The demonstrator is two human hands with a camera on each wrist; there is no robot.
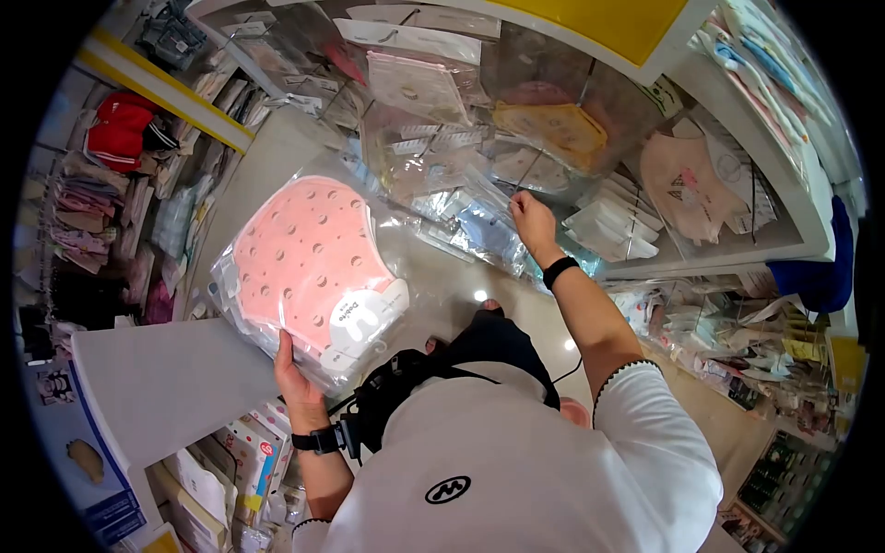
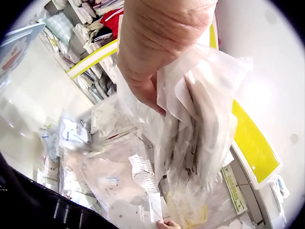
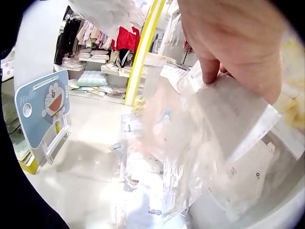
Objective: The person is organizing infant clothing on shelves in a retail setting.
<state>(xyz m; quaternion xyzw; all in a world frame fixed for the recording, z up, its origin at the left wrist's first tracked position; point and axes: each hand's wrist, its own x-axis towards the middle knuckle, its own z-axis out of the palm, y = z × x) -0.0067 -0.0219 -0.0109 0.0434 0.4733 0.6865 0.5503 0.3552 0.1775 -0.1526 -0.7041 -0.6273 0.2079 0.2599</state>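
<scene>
My left hand [image 1: 298, 376] grips the lower edge of a clear plastic pack [image 1: 318, 263] holding a pink printed baby garment with a white tag. From the left wrist view, several bagged layers [image 2: 193, 124] hang together below the left hand [image 2: 164, 43]. At the rack, my right hand [image 1: 535, 224] pinches the top edge of a clear bag [image 1: 493, 198]. In the right wrist view, the fingers of the right hand [image 3: 233, 45] curl over a clear pack with a pale garment [image 3: 228, 112]; its lower part overlaps other bags.
Hooks on a curved white display rack [image 1: 797, 249] carry more packs, including a yellow one [image 1: 553, 129] and a peach one [image 1: 687, 184]. A grey-white counter [image 1: 175, 382] stands at left. Clothes shelves [image 1: 101, 212] lie beyond. A blue folding table [image 3: 45, 107] leans upright on the floor.
</scene>
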